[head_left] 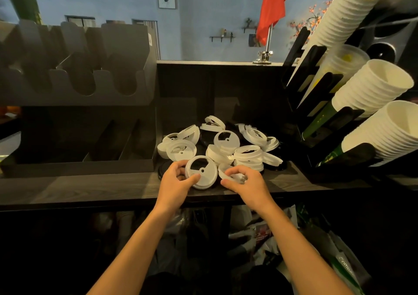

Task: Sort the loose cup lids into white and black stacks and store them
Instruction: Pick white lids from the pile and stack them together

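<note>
On the near edge of the dark wood-grain bench (101,188), the left hand (175,180) is gripping a round white plastic cup lid with a cut-out sip opening (201,173), its thumb curling over the near rim and its fingers sitting behind the left edge. Just to the right, the right hand (248,182) is pinching a second white plastic lid (229,174) by its rim between thumb and forefinger. Both lids are sitting at the near foot of the jumbled heap of loose white lids (226,143), which is lying over flat black plastic lids (277,166) that are showing only at the edges. These lids are looking thin, light and springy, likely to be flexing if squeezed across the middle and sliding over one another. The raised rim is offering the surest hold, and nested ones may be clinging together. Left of the heap, a grey slotted holder (79,84) is standing, probably meant for the finished stacks.
</note>
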